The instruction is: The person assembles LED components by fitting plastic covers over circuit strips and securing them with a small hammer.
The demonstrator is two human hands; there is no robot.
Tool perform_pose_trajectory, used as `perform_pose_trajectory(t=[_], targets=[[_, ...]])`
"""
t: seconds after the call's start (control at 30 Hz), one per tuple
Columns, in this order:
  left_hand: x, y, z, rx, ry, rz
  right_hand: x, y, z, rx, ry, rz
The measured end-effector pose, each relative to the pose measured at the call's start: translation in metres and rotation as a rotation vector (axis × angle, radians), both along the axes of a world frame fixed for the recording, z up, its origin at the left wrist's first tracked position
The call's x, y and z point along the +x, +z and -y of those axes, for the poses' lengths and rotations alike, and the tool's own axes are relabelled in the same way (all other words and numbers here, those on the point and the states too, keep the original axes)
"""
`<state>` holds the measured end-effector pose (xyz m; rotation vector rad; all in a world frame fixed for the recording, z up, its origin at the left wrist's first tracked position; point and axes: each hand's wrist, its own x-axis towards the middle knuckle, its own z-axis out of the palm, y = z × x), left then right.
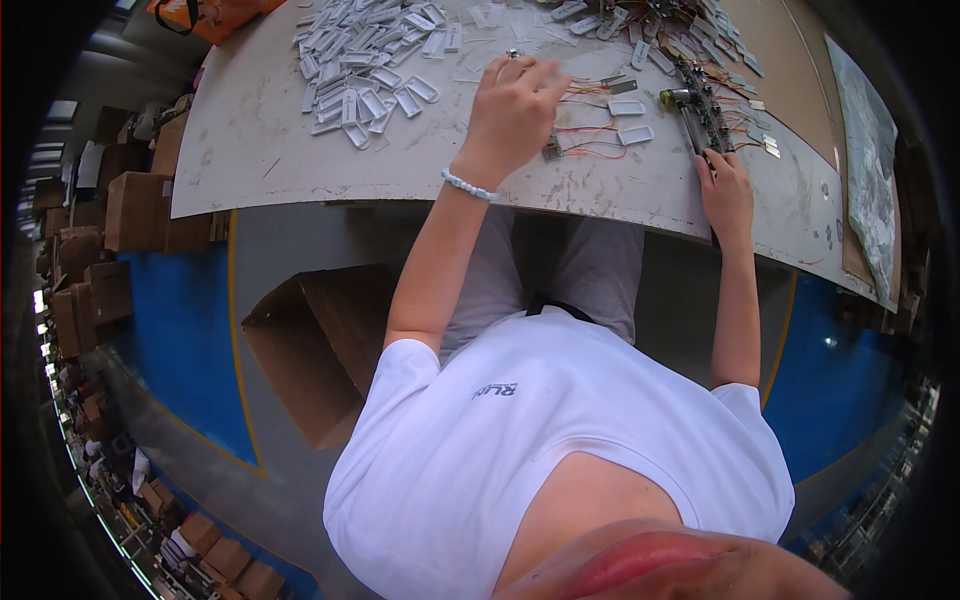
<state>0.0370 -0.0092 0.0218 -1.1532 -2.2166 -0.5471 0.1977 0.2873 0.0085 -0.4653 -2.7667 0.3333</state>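
Note:
My left hand (515,110), with a pale beaded bracelet (468,185), is over the middle of the white table (250,185); its fingers are bent and smeared by motion. A small metal piece (513,52) shows just beyond its fingertips. Beside it lie parts with red and orange wires (597,153), and two white rectangular plastic cases (635,134). My right hand (727,195) is closed at the table's near right, around a slim grey-handled tool (690,130) with a round greenish head. A row of dark small parts (712,115) runs just beyond that hand.
A heap of white plastic cases (365,75) covers the far left. More wired parts and cases (655,25) are piled at the back right. Clear plastic film (865,150) lies at the right end. An open cardboard box (320,350) stands on the floor beside my left leg.

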Motion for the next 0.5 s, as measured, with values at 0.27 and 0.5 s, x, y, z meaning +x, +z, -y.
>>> perform_pose_trajectory(t=[0.27, 0.5], targets=[[-0.062, -0.017, 0.107, -0.231, 0.366, 0.342, -0.085, 0.028, 0.033, -0.255, 0.399, -0.163], [-0.065, -0.024, 0.102, 0.208, 0.226, 0.345, -0.149, 0.042, 0.085, -0.349, 0.681, -0.119]])
